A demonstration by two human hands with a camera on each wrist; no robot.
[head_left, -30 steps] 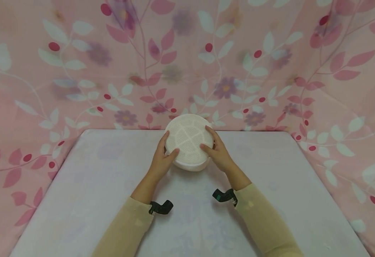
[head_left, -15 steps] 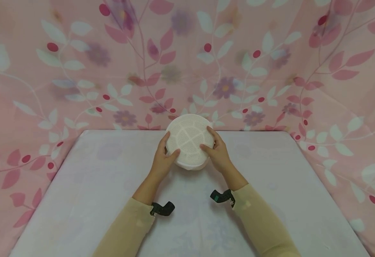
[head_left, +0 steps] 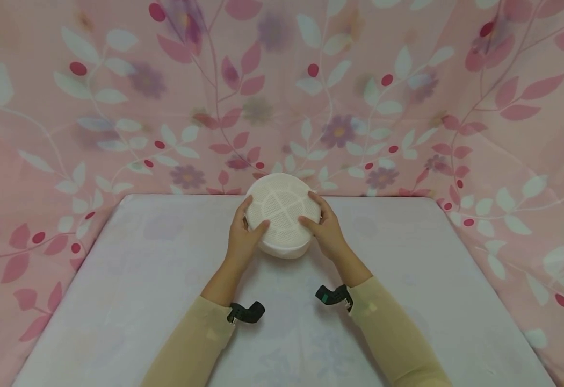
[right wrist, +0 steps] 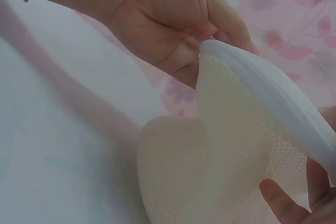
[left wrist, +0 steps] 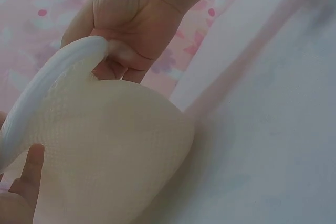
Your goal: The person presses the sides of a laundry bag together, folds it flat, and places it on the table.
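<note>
Both hands hold a round, cream-white mesh thing [head_left: 282, 212], whose kind the frames leave open. Its flat face has a ring and crossing ribs, tilted toward the head camera. The left hand [head_left: 244, 231] grips its left side, thumb on the mesh face. On the opposite side the right hand [head_left: 325, 228] holds the edge the same way, with other fingers partly hidden behind. Seen from the left wrist, a thick pale rim [left wrist: 50, 90] stands above a soft, bulging mesh body [left wrist: 121, 145] with a dip under the rim. The right wrist view shows the same body [right wrist: 178, 166] and fingertips [right wrist: 270, 188] against it.
A table under a pale, faintly patterned cloth [head_left: 117, 301] spreads below the forearms. Behind its far edge hangs a pink floral curtain [head_left: 272, 107]. A dark wrist camera [head_left: 245, 312] sits at the left cuff and another dark camera [head_left: 332, 295] at the right cuff.
Over the last second the hands and the mesh thing have barely moved, shifting slightly left and tilting a little. Both hands keep the same hold.
</note>
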